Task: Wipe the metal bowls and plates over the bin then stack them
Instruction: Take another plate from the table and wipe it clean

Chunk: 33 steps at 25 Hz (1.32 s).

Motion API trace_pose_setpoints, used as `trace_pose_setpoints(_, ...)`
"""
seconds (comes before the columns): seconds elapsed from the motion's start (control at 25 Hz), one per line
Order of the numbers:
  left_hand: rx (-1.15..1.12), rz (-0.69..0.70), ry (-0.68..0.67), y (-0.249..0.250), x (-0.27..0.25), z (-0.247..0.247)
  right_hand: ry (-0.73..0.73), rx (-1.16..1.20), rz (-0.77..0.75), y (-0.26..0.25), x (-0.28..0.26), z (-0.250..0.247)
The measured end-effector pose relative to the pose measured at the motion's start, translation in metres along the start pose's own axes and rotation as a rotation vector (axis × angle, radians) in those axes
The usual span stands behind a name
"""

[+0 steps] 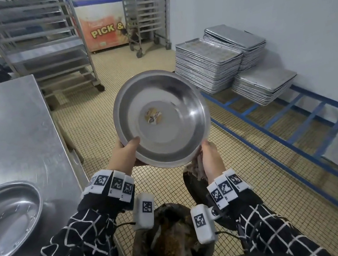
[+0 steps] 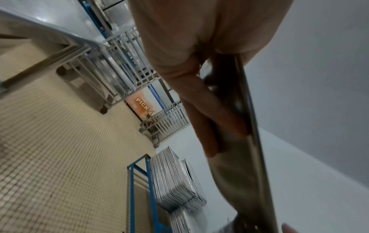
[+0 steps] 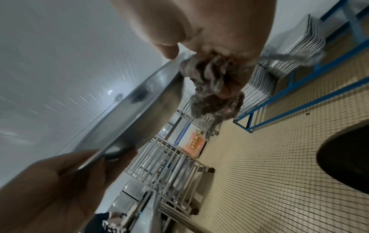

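Note:
A round metal bowl (image 1: 162, 118) with a sticker in its middle is tilted toward me above the bin (image 1: 169, 242), which holds brown waste. My left hand (image 1: 128, 149) grips its lower left rim, thumb inside, fingers behind. The left wrist view shows those fingers (image 2: 199, 110) lying against the bowl's underside (image 2: 251, 126). My right hand (image 1: 207, 152) holds a dirty bunched rag (image 1: 196, 167) at the lower right rim. In the right wrist view the rag (image 3: 213, 88) hangs from my hand beside the bowl's edge (image 3: 129, 113). A second metal bowl (image 1: 9, 219) lies on the steel table (image 1: 11, 128).
The steel table runs along my left. Stacks of metal trays (image 1: 209, 68) sit on a low blue frame (image 1: 271, 118) by the right wall. Wheeled tray racks (image 1: 42, 37) stand at the back. A dark round object (image 1: 194, 189) is under my right wrist.

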<state>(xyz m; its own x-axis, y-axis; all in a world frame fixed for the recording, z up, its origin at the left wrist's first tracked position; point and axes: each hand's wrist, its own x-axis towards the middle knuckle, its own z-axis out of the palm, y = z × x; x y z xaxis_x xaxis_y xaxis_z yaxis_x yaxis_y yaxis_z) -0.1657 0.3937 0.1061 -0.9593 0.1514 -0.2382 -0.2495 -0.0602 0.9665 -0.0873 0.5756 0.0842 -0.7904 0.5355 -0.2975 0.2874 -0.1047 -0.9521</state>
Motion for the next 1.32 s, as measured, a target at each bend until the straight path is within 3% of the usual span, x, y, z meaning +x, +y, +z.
trace_pose_setpoints(0.12,0.165,0.095,0.035,0.007,0.002,-0.007,0.037,-0.156,-0.020,0.010,0.004,-0.003)
trace_pose_setpoints(0.32,0.416,0.237,-0.025,0.017,0.002,-0.010,0.222,-0.299,-0.339,0.009,0.022,-0.015)
trace_pose_setpoints(0.6,0.624,0.319,-0.199,0.025,-0.015,0.003,0.075,-0.653,-0.860,-0.026,0.052,-0.009)
trace_pose_setpoints(0.88,0.601,0.385,-0.213,0.034,-0.012,0.009,-0.287,-0.809,-1.031,-0.007,0.030,0.015)
trace_pose_setpoints(0.96,0.572,0.368,-0.205,0.037,-0.011,0.008,-0.410,-0.875,-1.035,0.004,0.017,0.018)
trace_pose_setpoints(1.2,0.617,0.353,-0.185,0.041,-0.007,-0.005,-0.677,-0.941,-0.739,0.019,0.015,-0.006)
trace_pose_setpoints(1.24,0.656,0.364,-0.179,0.040,-0.007,-0.006,-0.644,-0.963,-0.729,0.020,0.020,-0.012)
trace_pose_setpoints(1.32,0.672,0.367,-0.175,0.038,-0.007,-0.007,-0.412,-0.904,-0.717,0.017,0.030,-0.021)
